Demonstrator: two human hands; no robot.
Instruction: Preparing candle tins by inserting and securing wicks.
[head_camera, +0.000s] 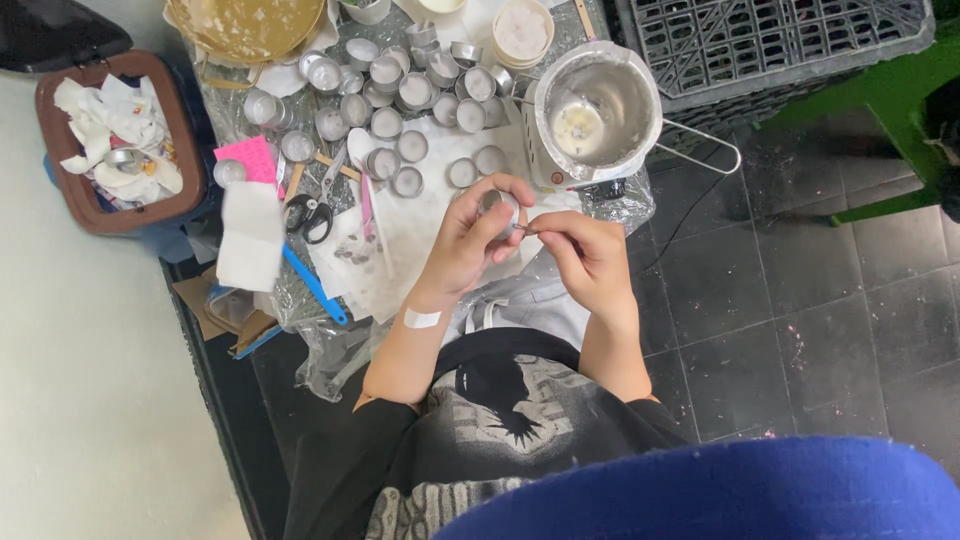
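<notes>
Small metal cup (497, 203) gripped in left hand (470, 240), thin wick pin (528, 230) pinched by right hand (590, 258).
More silver cups (400, 95) are clustered just beyond the hands; a steel pot (597, 110) is seen past the right hand. A pink rectangular pack (250, 160) and white square pad (250, 235) are laid out left of the left hand, near scissors (312, 212).

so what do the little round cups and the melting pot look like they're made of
The little round cups look like thin shiny metal, probably aluminium: bright silvery walls around pale fillings. The melting pot looks like brushed steel or aluminium, dull grey inside with a wire handle. The left hand holds one such cup.
</notes>
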